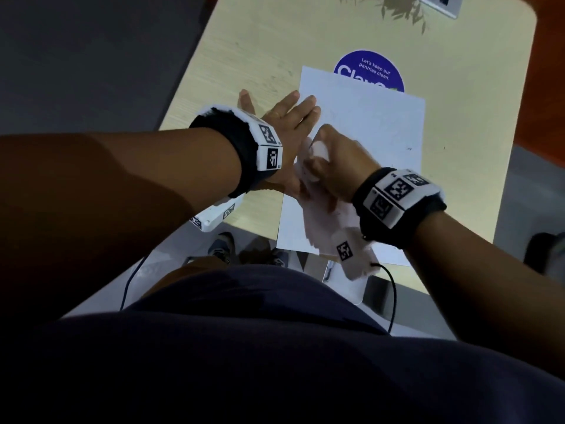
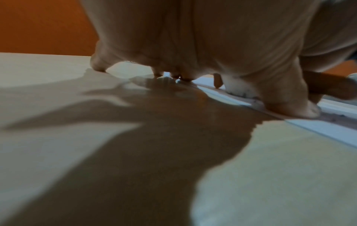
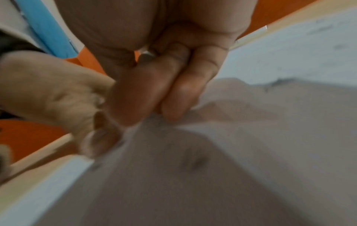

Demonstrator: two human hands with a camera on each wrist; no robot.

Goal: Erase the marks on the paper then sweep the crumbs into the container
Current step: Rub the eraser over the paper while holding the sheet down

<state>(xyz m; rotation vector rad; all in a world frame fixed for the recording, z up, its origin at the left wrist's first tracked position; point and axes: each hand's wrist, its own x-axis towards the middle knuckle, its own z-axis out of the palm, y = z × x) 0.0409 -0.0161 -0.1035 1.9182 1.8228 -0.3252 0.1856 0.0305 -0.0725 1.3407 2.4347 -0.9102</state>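
Note:
A white sheet of paper (image 1: 367, 123) lies on the pale wooden table (image 1: 260, 50), with faint grey traces near its right side. My left hand (image 1: 284, 117) lies flat with spread fingers across the paper's left edge; its thumb (image 2: 293, 107) presses on that edge. My right hand (image 1: 333, 160) is curled around a bunched pale tissue (image 1: 324, 215) that trails over the lower part of the sheet. In the right wrist view the fingers (image 3: 154, 99) pinch the tissue (image 3: 241, 137), which carries dark smudges. No container is clearly in view.
A round purple sticker (image 1: 370, 68) sits partly under the paper's far edge. A grey device (image 1: 440, 3) lies at the far right corner. The paper overhangs the table's near edge, above my shoes (image 1: 223, 246) and a dark cable (image 1: 393, 301).

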